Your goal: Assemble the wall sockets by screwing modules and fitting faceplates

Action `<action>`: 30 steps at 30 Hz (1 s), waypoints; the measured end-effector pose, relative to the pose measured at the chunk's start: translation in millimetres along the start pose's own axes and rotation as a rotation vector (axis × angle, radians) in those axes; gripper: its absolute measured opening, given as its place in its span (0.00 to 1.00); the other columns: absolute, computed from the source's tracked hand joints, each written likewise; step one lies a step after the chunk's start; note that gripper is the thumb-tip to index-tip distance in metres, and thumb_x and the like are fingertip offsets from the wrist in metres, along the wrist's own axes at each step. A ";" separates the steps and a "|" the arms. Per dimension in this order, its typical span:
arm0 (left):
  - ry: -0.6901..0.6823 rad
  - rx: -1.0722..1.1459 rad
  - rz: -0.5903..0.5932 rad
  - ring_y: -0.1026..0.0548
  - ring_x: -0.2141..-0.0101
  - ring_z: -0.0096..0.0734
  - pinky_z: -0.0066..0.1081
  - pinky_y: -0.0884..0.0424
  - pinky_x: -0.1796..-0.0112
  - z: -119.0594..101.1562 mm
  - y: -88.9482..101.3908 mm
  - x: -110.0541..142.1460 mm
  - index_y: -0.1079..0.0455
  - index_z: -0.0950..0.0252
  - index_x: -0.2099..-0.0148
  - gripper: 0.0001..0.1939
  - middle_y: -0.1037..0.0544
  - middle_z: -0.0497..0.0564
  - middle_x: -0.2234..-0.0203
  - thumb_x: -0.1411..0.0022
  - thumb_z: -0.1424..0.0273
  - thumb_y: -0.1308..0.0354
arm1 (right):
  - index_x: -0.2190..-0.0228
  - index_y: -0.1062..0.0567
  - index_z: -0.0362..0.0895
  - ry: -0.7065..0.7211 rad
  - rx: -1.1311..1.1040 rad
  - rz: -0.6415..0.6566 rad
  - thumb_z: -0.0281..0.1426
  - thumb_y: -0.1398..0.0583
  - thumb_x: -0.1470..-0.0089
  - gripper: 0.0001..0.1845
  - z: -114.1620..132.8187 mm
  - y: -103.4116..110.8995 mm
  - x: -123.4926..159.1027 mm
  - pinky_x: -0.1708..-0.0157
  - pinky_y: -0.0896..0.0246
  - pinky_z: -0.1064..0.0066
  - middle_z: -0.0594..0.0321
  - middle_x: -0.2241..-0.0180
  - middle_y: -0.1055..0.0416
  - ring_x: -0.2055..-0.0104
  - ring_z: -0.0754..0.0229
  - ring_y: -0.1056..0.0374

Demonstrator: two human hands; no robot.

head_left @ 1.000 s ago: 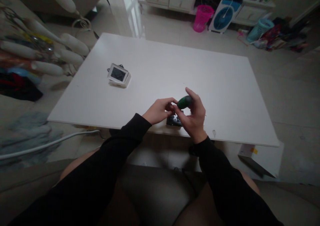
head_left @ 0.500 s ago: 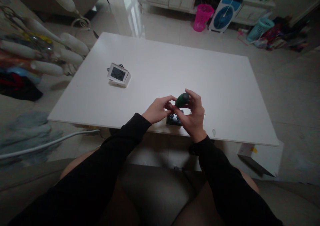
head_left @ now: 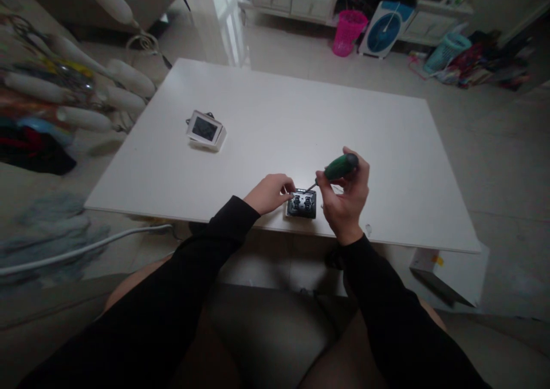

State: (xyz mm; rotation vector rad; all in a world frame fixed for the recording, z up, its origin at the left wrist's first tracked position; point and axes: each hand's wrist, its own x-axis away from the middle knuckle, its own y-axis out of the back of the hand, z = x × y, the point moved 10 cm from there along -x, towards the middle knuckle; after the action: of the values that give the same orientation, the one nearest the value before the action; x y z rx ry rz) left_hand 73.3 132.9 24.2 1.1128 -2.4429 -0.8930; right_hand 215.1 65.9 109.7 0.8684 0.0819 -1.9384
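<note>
Green-handled metal screwdriver [head_left: 341, 167] slants in the right hand [head_left: 342, 197]; the left hand [head_left: 272, 194], fingers curled narrowly, touches the small black slotted device [head_left: 302, 204].

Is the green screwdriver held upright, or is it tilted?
Tilted: the screwdriver, in the right hand, slants down toward the black device.

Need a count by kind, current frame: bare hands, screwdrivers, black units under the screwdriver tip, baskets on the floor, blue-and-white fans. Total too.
Hands: 2 (left hand, right hand)
Screwdrivers: 1 (green screwdriver)
Black units: 1 (black unit)
Baskets: 2 (pink basket, light-blue basket)
Fans: 1 (blue-and-white fan)
Total: 7
</note>
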 end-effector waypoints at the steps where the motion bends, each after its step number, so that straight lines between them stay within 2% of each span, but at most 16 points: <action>1: -0.005 -0.071 0.022 0.24 0.67 0.31 0.31 0.28 0.62 1.4 -4.3 0.6 0.22 0.67 0.64 0.02 0.20 0.51 0.68 0.41 0.77 0.35 | 0.38 0.36 0.57 0.005 0.009 -0.002 0.38 0.34 0.40 0.31 -0.1 1.2 -0.6 0.65 0.18 0.59 0.56 0.41 0.31 0.49 0.50 0.25; 5: -0.019 -0.222 0.077 0.24 0.63 0.36 0.34 0.28 0.59 -0.1 -19.6 2.2 0.22 0.66 0.63 0.03 0.21 0.53 0.66 0.38 0.76 0.38 | 0.39 0.36 0.57 0.037 0.044 0.020 0.37 0.35 0.40 0.30 3.5 1.1 -0.8 0.66 0.18 0.61 0.57 0.42 0.30 0.51 0.51 0.25; 11: 0.019 -0.337 0.120 0.24 0.61 0.40 0.36 0.29 0.58 2.6 -32.2 -0.2 0.26 0.66 0.63 0.06 0.23 0.55 0.65 0.33 0.76 0.44 | 0.40 0.34 0.55 0.070 0.089 0.022 0.36 0.35 0.40 0.28 9.9 3.1 -1.8 0.68 0.19 0.63 0.58 0.44 0.28 0.56 0.55 0.25; 14: 0.008 -0.373 0.138 0.23 0.61 0.41 0.36 0.28 0.58 5.0 -39.5 0.8 0.28 0.67 0.59 0.07 0.24 0.58 0.62 0.29 0.75 0.47 | 0.42 0.34 0.55 0.035 0.105 0.011 0.35 0.35 0.41 0.27 6.1 5.7 -3.8 0.69 0.20 0.66 0.58 0.46 0.27 0.58 0.56 0.25; 17: -0.015 -0.415 0.146 0.24 0.60 0.40 0.37 0.28 0.56 5.1 -45.3 2.7 0.30 0.69 0.56 0.07 0.25 0.60 0.60 0.30 0.79 0.49 | 0.45 0.32 0.54 -0.036 0.113 0.011 0.34 0.34 0.42 0.25 -3.6 6.9 -5.0 0.70 0.22 0.67 0.59 0.51 0.25 0.60 0.58 0.25; 22: -0.044 -0.507 0.174 0.24 0.61 0.38 0.36 0.27 0.55 -1.1 -46.7 4.5 0.31 0.69 0.56 0.11 0.25 0.59 0.61 0.33 0.84 0.51 | 0.50 0.31 0.51 -0.157 0.132 0.004 0.34 0.34 0.44 0.22 -23.3 8.1 -5.0 0.74 0.27 0.70 0.64 0.62 0.25 0.67 0.61 0.29; 30: 0.017 -0.548 0.271 0.24 0.58 0.38 0.36 0.27 0.53 -3.9 -44.6 5.9 0.31 0.71 0.55 0.11 0.25 0.60 0.58 0.31 0.84 0.53 | 0.52 0.32 0.50 -0.200 0.132 0.017 0.34 0.34 0.45 0.20 -18.0 15.1 -5.7 0.72 0.25 0.69 0.64 0.63 0.27 0.65 0.60 0.28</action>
State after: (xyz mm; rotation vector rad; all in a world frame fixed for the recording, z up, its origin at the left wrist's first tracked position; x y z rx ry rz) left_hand 96.6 104.4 -1.8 0.5765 -2.0683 -1.3346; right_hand 238.3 69.5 104.2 0.7529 -0.1728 -2.0215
